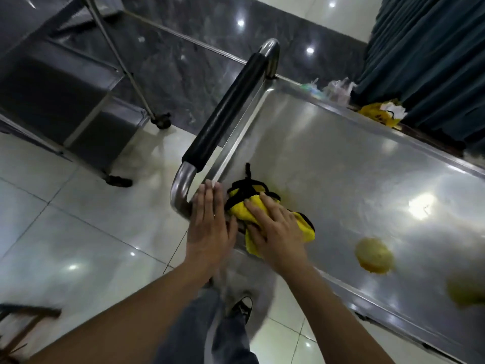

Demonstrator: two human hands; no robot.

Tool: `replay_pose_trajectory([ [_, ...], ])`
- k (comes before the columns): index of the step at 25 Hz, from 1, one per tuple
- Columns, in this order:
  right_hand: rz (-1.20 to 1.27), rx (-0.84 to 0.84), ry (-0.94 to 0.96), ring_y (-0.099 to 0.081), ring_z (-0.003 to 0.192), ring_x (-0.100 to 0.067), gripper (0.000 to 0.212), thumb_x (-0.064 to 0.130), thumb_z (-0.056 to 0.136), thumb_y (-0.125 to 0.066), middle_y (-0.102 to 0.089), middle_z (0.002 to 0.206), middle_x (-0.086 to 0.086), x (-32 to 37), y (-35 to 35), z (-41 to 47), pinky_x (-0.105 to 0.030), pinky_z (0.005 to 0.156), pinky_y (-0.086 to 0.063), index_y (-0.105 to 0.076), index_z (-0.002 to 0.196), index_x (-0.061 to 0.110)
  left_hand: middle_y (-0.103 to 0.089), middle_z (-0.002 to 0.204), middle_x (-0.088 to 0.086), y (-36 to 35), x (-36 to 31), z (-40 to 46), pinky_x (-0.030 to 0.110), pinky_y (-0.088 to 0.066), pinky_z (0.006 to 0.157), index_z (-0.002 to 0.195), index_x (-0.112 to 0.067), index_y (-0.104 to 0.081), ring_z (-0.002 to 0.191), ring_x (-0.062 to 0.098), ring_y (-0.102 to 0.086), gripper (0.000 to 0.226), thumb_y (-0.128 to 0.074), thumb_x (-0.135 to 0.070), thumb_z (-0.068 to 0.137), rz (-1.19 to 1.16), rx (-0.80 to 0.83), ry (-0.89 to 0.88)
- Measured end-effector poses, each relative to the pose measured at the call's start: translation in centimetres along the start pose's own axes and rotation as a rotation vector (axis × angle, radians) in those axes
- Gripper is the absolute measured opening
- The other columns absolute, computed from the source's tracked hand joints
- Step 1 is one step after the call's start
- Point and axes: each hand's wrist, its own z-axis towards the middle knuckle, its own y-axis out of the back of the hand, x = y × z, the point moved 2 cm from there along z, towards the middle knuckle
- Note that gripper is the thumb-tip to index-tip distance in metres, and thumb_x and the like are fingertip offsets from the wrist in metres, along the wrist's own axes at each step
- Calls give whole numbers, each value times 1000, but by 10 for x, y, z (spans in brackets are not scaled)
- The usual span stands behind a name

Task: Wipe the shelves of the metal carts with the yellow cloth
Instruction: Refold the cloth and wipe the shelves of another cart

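Presently our right hand (pixel 275 227) presses flat-fingered on the yellow cloth (pixel 252 206) in the top shelf's (pixel 354 166) near corner; left hand (pixel 210 219), fingers straight, rests on the rim beside it; unwiped shelf runs rightward.

The right hand (pixel 278 229) lies flat on the bunched yellow cloth (pixel 252 208), pressing it onto the top shelf (pixel 341 174) of the metal cart near the corner below the black-padded handle (pixel 225 111). The left hand (pixel 210 222) rests with straight fingers on the shelf's rim just beside the cloth. A second cart (pixel 73 95) stands well apart on the glossy tiled floor (pixel 78 232), and dark curtains (pixel 425 61) hang behind the far edge.
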Motion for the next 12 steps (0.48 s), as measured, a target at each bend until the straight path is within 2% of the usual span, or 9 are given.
replay_pose_trajectory([
  [4, -38, 28, 106, -22, 153, -17, 57, 49, 102, -41, -20, 167, 4, -25, -9, 18, -37, 125, -15, -22, 156, 46, 1, 169, 19, -17, -1, 3, 46, -13, 128, 159, 0, 1, 157, 28, 0, 82, -36, -44, 101, -26, -49, 20],
  [6, -71, 10, 51, -17, 155, -18, 61, 50, 101, -41, -16, 168, 3, -49, 0, 48, -39, 126, -13, -17, 157, 46, 3, 169, 18, -19, -1, 4, 45, -11, 128, 159, -1, 3, 157, 27, 3, 85, -36, -46, 99, -34, -60, 18],
  [8, -108, -60, -54, -19, 155, -23, 64, 49, 100, -45, -19, 168, -2, -74, 12, 97, -44, 126, -16, -20, 159, 40, 3, 169, 17, -22, -2, 6, 43, -7, 128, 159, 0, 3, 158, 24, 4, 84, -36, -45, 99, -60, -91, 16],
  [12, -61, -67, -225, -23, 153, -29, 64, 47, 102, -43, -19, 168, -7, -93, 26, 169, -45, 125, -15, -21, 160, 34, -1, 169, 18, -26, -2, 12, 40, -4, 129, 159, 3, -2, 158, 23, 1, 78, -32, -40, 101, -81, -138, 12],
])
